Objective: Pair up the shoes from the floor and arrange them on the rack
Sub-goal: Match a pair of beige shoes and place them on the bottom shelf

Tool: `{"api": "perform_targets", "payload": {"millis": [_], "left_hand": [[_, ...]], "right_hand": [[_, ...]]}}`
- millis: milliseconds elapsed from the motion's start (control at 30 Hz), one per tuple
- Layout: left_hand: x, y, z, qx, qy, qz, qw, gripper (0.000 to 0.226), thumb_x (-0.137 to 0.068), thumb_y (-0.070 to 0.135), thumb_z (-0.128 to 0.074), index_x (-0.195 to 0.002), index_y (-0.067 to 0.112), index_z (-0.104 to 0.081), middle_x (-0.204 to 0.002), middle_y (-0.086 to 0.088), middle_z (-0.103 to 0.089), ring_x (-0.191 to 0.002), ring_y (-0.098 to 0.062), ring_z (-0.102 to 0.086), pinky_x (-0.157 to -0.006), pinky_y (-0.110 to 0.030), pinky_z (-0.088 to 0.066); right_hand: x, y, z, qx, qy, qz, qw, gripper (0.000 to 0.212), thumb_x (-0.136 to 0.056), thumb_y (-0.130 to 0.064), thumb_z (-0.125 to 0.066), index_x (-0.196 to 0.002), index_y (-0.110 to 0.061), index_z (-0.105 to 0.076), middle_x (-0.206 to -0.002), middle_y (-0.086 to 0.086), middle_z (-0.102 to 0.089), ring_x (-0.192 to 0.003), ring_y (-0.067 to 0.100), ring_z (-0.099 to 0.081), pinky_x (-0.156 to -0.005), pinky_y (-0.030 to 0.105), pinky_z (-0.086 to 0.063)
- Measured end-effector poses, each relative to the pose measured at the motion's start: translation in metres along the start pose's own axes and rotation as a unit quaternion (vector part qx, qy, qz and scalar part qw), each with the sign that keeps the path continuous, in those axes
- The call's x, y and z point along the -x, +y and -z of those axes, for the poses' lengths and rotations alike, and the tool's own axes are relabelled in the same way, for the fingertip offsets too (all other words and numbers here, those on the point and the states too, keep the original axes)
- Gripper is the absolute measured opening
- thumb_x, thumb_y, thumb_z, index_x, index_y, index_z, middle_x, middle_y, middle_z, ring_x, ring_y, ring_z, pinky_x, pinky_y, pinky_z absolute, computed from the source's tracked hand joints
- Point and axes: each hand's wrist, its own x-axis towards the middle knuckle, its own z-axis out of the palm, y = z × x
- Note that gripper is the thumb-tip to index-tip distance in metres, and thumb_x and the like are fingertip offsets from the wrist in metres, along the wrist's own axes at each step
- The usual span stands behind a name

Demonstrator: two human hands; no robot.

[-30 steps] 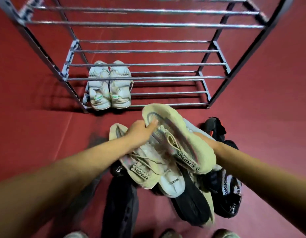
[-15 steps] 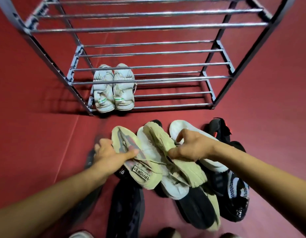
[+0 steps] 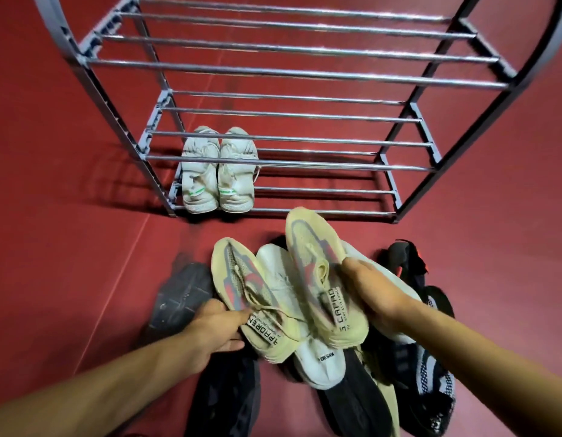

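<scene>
2 matching beige sneakers are gripped above the floor pile — the left sneaker [image 3: 251, 298] pinched at its collar by the left hand [image 3: 216, 326], the right sneaker [image 3: 320, 275] clasped by the right hand [image 3: 374, 294]. The rack [image 3: 292, 70] stands at 12 o'clock, 1 white pair [image 3: 218, 171] already shelved at 11. Heels are best aligned — toes forward — before the pair is slid beside it.

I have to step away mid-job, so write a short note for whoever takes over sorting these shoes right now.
Left hand: grips the left beige sneaker at its laces.
Right hand: holds the right beige sneaker, raised above the pile.
Done: one white pair sits at the left end of the rack's bottom shelf.
Left: shelve the beige pair, then match the white shoe and the dark shoes on the floor. The upper shelves hold nothing.
</scene>
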Motion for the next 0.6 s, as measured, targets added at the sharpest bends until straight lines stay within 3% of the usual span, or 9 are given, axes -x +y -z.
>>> {"api": "perform_targets", "payload": {"millis": [67,167,267,333,433,533,600], "left_hand": [[0.006,-0.004,-0.003,-0.051,0.033,-0.036,0.998,0.028,-0.087,0.042,-0.07,-0.096,0.017,-0.062,-0.084,-0.001,-0.074,-0.072,-0.018,-0.07,-0.051,-0.025,-0.053],[0.012,-0.01,-0.005,-0.145,0.066,-0.053,0.986,0.04,-0.084,0.057,-0.065,-0.091,0.02,-0.051,-0.067,-0.002,-0.063,-0.045,-0.015,-0.057,-0.038,-0.02,-0.041],[0.011,-0.009,-0.005,-0.151,0.033,-0.089,0.984,0.026,-0.091,0.04,-0.064,-0.091,0.018,-0.051,-0.061,-0.004,-0.062,-0.042,-0.018,-0.059,-0.04,-0.025,-0.045],[0.012,-0.004,-0.001,-0.127,0.039,-0.123,0.983,0.023,-0.092,0.023,-0.065,-0.076,0.011,-0.054,-0.053,-0.007,-0.065,-0.048,-0.027,-0.069,-0.045,-0.032,-0.056],[0.014,0.006,0.013,-0.134,0.083,-0.198,0.967,0.031,-0.087,0.015,-0.067,-0.064,0.002,-0.051,-0.047,-0.011,-0.065,-0.047,-0.025,-0.07,-0.045,-0.036,-0.058],[0.016,0.037,0.027,-0.194,0.121,-0.311,0.923,0.032,-0.08,0.033,-0.062,-0.076,0.001,-0.063,-0.05,-0.009,-0.063,-0.043,-0.024,-0.063,-0.049,-0.039,-0.057],[0.015,0.068,0.03,-0.231,0.151,-0.37,0.887,0.038,-0.078,0.043,-0.059,-0.073,0.005,-0.062,-0.048,-0.004,-0.054,-0.043,-0.026,-0.049,-0.047,-0.035,-0.046]], "right_hand": [[-0.004,0.005,-0.015,0.185,0.111,0.021,0.976,0.048,-0.092,-0.047,-0.039,-0.082,-0.011,-0.069,-0.088,0.009,-0.073,-0.084,0.027,-0.067,-0.082,0.037,-0.053],[0.0,0.003,-0.025,0.261,0.158,0.085,0.948,0.044,-0.092,-0.047,-0.033,-0.067,-0.018,-0.055,-0.072,0.0,-0.064,-0.071,0.019,-0.058,-0.061,0.031,-0.04],[0.004,0.0,-0.019,0.318,0.132,0.125,0.931,0.037,-0.083,-0.048,-0.042,-0.071,-0.017,-0.057,-0.067,-0.002,-0.067,-0.069,0.017,-0.062,-0.064,0.032,-0.049],[0.003,-0.002,-0.011,0.374,0.137,0.138,0.907,0.029,-0.082,-0.044,-0.052,-0.085,-0.017,-0.062,-0.074,-0.001,-0.071,-0.073,0.019,-0.066,-0.07,0.035,-0.054],[-0.002,-0.007,0.006,0.3,0.196,0.16,0.92,0.028,-0.087,-0.034,-0.061,-0.108,-0.016,-0.056,-0.081,0.002,-0.073,-0.074,0.02,-0.069,-0.07,0.035,-0.055],[-0.018,-0.016,0.029,0.245,0.248,0.18,0.92,0.019,-0.089,-0.034,-0.063,-0.097,-0.019,-0.055,-0.077,-0.003,-0.07,-0.071,0.013,-0.066,-0.061,0.03,-0.051],[-0.036,-0.025,0.042,0.223,0.279,0.19,0.915,0.014,-0.091,-0.031,-0.061,-0.09,-0.017,-0.056,-0.078,-0.006,-0.068,-0.074,0.013,-0.064,-0.056,0.026,-0.044]]}}
